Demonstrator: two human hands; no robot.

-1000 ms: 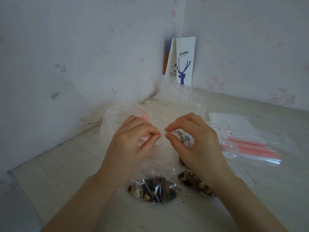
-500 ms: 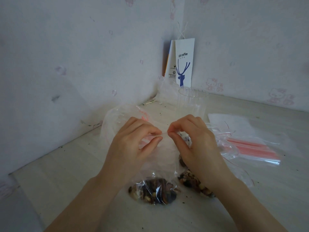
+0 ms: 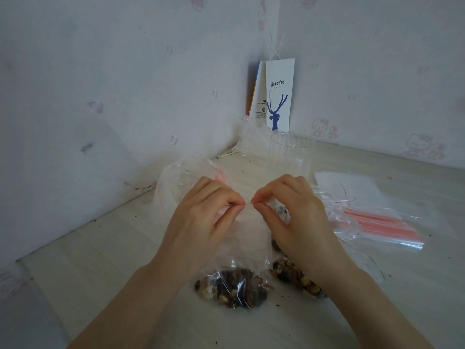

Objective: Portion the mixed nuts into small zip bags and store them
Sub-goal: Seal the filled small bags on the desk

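A small clear zip bag (image 3: 247, 244) stands upright on the table with mixed nuts (image 3: 232, 289) pooled in its bottom. My left hand (image 3: 201, 222) and my right hand (image 3: 294, 217) both pinch its top edge, fingertips almost touching at the centre. Another bag of nuts (image 3: 294, 275) lies just right of it, partly hidden under my right wrist. A large crumpled clear bag (image 3: 176, 182) with a red zip line sits behind my left hand.
A stack of unused zip bags (image 3: 377, 222) with red strips lies to the right. A clear plastic cup (image 3: 290, 157) stands behind my hands, and a white coffee paper bag (image 3: 278, 96) leans in the wall corner. Crumbs dot the table (image 3: 88, 250).
My two hands have drawn closer together along the bag's top edge; the thumbs and forefingers now pinch it at nearly the same spot.
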